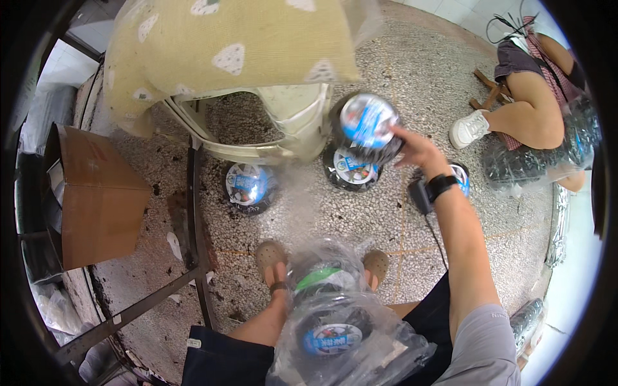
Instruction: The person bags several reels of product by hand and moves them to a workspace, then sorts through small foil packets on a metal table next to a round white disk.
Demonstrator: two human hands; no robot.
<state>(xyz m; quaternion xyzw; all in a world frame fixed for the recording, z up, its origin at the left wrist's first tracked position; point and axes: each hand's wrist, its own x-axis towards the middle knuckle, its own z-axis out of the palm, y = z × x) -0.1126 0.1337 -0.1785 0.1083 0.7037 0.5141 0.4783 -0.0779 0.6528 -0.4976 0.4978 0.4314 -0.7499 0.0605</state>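
Observation:
My right hand (419, 152) grips the right edge of a round black pack (370, 120) with a blue-and-white label; the pack is motion-blurred. Partly beneath it is a similar pack (355, 166) on the speckled floor. Another round pack (247, 186) rests near the stool's front, and one more (461, 178) is partly hidden behind my right wrist. Over my lap hangs a clear plastic bag (386, 354) with round black packs inside, one blue-labelled (333, 337) and one with a green band (318, 278). My left hand is out of view.
A pale plastic stool (299, 108) stands ahead, draped with a yellow patterned cloth (193, 43). At left are a cardboard box (104, 193) and a dark metal frame (194, 212). To the right, another person's leg (526, 108) is beside bagged black packs (526, 166).

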